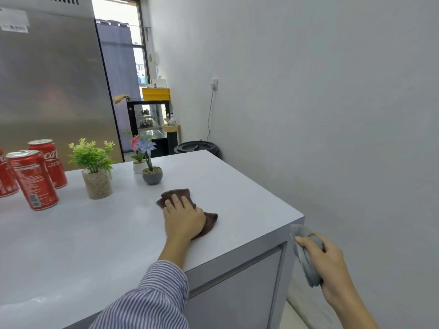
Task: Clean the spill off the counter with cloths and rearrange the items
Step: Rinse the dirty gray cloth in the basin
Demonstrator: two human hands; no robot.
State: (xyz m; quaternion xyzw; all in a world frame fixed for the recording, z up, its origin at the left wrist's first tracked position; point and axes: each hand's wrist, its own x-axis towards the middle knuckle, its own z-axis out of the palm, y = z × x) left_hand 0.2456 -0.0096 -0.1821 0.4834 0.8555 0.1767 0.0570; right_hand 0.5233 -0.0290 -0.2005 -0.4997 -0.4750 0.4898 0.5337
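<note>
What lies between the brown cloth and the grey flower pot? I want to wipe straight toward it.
Nothing: in the head view, only bare white counter shows between the brown cloth and the grey flower pot.

Steel fridge door (54, 91) filled the upper left, barcode sticker (14, 27) near its top left corner. Behind it: window (118, 10) with a blue curtain (118, 67). Black glass display case (149, 124) stood on the floor past the far end, yellow crates (156, 94) stacked on its top. Round black bin (197, 147) sat beside the wall, just beyond the far right corner. White wall socket (214, 83) with a cable (209, 115) hanging down. Someone's hand (120, 98) showed at the fridge's edge.
</note>
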